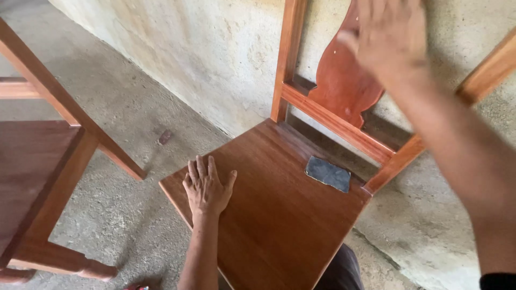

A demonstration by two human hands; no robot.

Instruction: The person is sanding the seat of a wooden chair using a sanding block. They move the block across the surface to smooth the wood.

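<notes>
A wooden chair (279,215) of reddish-brown, polished timber stands in the middle of the view, its back set against a rough, pale plastered wall (215,48) on the far side. The seat is a flat, smooth board with fine straight grain, and its near left corner juts toward the concrete floor (123,156). The back has two straight uprights, a low cross rail and a curved, vase-shaped splat (338,80) in a deeper red. A small dark grey piece of abrasive paper (328,173), ragged at the edges, lies flat on the seat near the far right corner, just in front of the rail.

The top of the chair back runs out of the frame, and the chair legs are hidden under the seat. The right upright is partly covered by the raised forearm. At the left edge, part of another piece of wooden furniture (48,177) is cut off, so its kind is hard to make out. A small dark scrap on the floor near the wall is too small to tell.

The left hand (207,188) lies palm down on the near left part of the seat, fingers together and straight, thumb spread, holding nothing. The right hand (389,35) is lifted high in front of the splat, blurred, fingers spread wide and empty; whether it touches the wood cannot be told.
</notes>
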